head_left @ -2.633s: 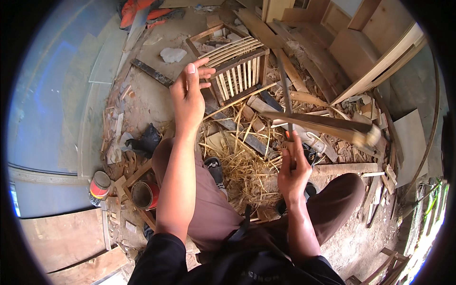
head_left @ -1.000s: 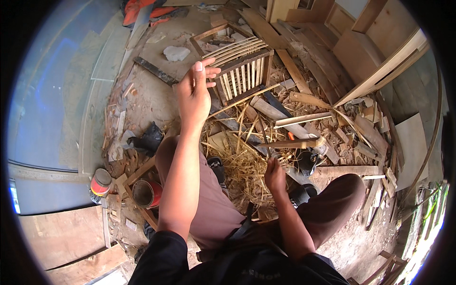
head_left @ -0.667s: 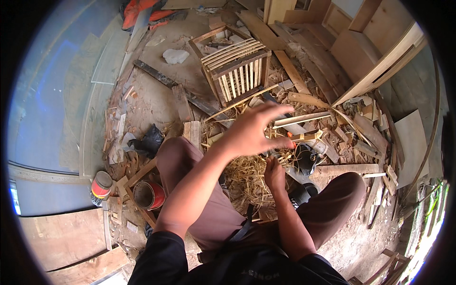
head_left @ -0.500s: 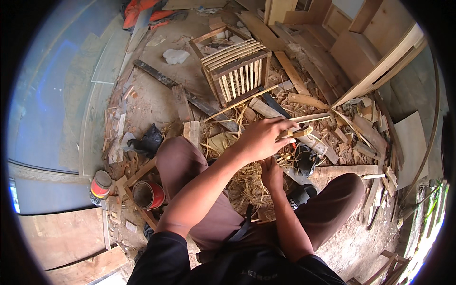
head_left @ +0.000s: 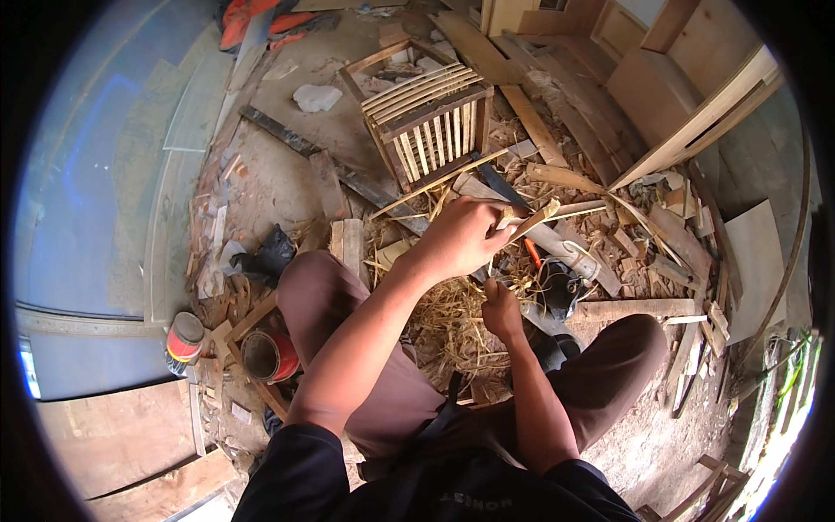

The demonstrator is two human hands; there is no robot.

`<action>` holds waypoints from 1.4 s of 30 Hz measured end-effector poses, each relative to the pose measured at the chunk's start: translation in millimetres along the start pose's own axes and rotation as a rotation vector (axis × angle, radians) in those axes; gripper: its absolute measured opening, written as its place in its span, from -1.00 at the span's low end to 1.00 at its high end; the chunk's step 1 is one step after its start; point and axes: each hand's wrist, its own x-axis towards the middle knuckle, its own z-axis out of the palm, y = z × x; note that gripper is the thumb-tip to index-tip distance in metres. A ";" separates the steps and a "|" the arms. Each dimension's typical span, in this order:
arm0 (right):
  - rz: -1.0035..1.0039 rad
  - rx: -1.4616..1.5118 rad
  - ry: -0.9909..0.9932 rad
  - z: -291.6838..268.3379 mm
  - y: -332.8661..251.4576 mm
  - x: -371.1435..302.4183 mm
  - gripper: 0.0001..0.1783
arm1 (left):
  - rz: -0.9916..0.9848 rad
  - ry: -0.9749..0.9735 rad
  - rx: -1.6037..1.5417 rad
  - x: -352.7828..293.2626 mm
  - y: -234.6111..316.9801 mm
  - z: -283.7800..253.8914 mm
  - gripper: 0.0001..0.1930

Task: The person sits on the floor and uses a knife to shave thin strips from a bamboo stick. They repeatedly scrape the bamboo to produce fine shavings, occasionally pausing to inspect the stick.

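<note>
My left hand (head_left: 463,238) is closed on a split bamboo strip (head_left: 537,219), whose pale, splintered end sticks out to the right past the fingers. Just below it, my right hand (head_left: 502,311) makes a fist. A thin, light sliver shows above that fist; whether it is a blade or bamboo I cannot make out. Under both hands lies a heap of bamboo shavings (head_left: 461,339) between my legs. Beyond them stands a small slatted wooden frame (head_left: 426,122), made of dark bars and pale slats.
A thick bamboo pole (head_left: 565,248) and an orange-handled tool (head_left: 532,253) lie right of my hands, by a black container (head_left: 557,291). Two red cans, a near one (head_left: 268,357) and a farther one (head_left: 185,337), stand left. Wooden panels (head_left: 696,113) lean at the far right.
My left hand has shifted a little left with the bamboo strip, which now tilts upward. My right fist has stayed low, and the gap between the hands is wider. The orange-handled tool shows more.
</note>
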 end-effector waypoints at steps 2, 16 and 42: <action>-0.037 0.015 0.013 1.2 4.8 -0.1 -0.83 | -0.004 0.007 -0.006 1.8 2.4 -0.3 -0.75; 0.436 0.209 -0.001 57.1 41.1 -35.2 -0.67 | -0.026 0.213 -0.035 -12.7 -18.0 -32.9 -0.77; 0.369 0.195 0.087 39.4 54.5 -100.2 -0.55 | -0.310 0.388 -0.187 -9.8 -35.8 -60.4 -0.83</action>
